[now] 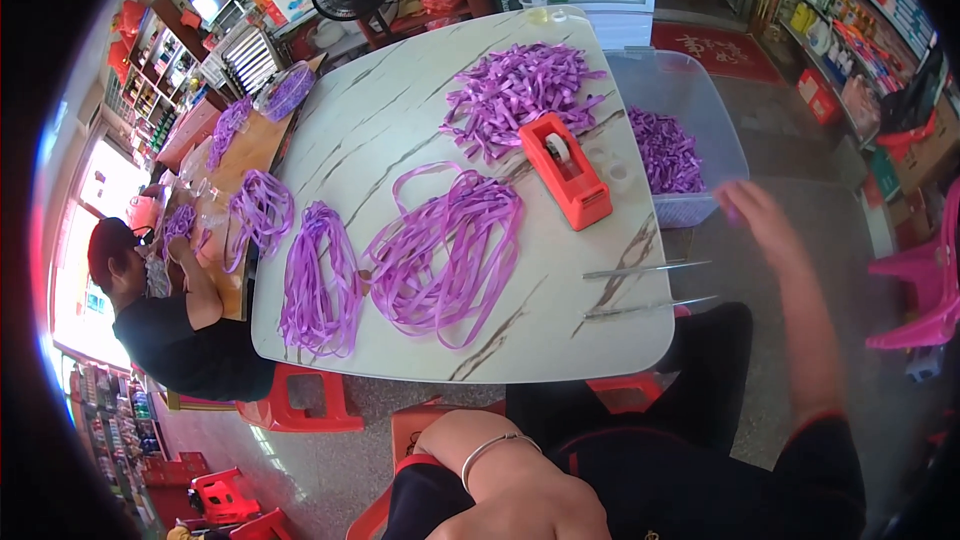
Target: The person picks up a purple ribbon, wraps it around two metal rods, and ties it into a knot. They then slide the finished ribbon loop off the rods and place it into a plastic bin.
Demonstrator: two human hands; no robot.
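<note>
My right hand [757, 223] is out past the table's right edge, beside the clear plastic bin [735, 130]. Its fingers are closed and slightly blurred, with a small bit of purple ribbon [733, 213] showing between them. Folded purple ribbon pieces [668, 152] lie in the bin. My left hand [540, 515] is low in front of my body, below a bracelet on the wrist; its fingers are cut off by the lower edge. On the table sit a heap of short folded ribbons [520, 90], a red tape dispenser [567, 175] and two bundles of long ribbon [445, 250] [320, 285].
Two thin metal rods [640, 270] [645, 310] stick out over the marble-patterned table's [560, 340] right edge. A co-worker [190, 325] handles purple ribbon at a wooden table on the left. A cup [535, 10] stands at the far edge. A pink chair [920, 285] is at right.
</note>
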